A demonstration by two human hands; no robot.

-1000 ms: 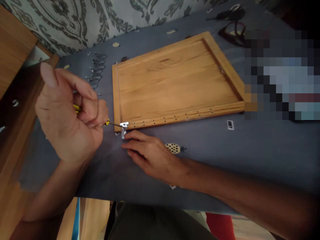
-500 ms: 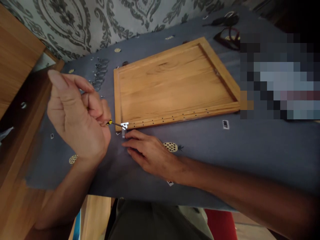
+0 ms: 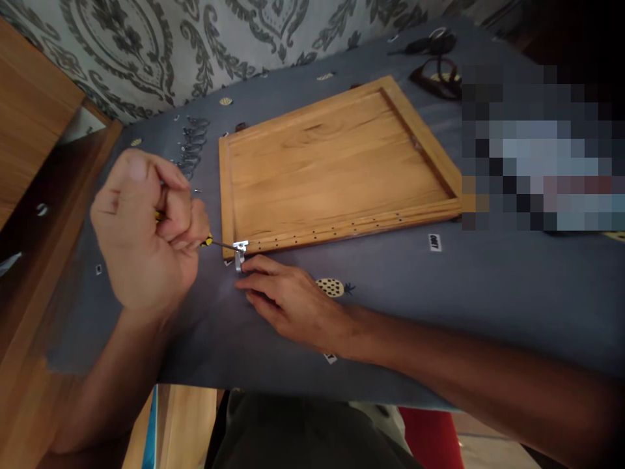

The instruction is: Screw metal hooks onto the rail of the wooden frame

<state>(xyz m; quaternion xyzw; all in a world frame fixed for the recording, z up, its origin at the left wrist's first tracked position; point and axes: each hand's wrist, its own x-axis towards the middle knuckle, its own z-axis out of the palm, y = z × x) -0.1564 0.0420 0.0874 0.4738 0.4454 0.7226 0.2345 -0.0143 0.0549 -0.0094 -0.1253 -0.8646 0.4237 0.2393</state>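
In the head view, a desk (image 3: 488, 293) is covered with a grey-blue cloth printed with pineapples. Its far edge runs along a wall (image 3: 224, 39) with a large grey leafy pattern, and wooden furniture (image 3: 34, 98) stands at its left edge. Below the near edge show a dark greenish garment (image 3: 312, 430) and something red (image 3: 430, 433). Coarse squares hide the area at the right.

A framed wooden panel (image 3: 322, 169) lies flat near the middle of the desk, with a row of dark dots along its near side. A small silver metal fitting (image 3: 240, 249) sits at the panel's near left corner, its lower part reaching past the panel's side. Towards the desk's far left corner is a cluster of small metal parts (image 3: 191, 146); towards the far right corner is a dark corded object (image 3: 434, 78).

The left hand (image 3: 149, 241) is raised, its fingers curled firmly round the yellow-and-black handle of a screwdriver (image 3: 206, 241), whose shaft points right and meets the fitting. The right hand (image 3: 293, 296) rests low beside it, fingers lightly bent and slightly spread, with 1 fingertip against the fitting's lower part. Its thumb is hidden, so I cannot tell whether it pinches anything.
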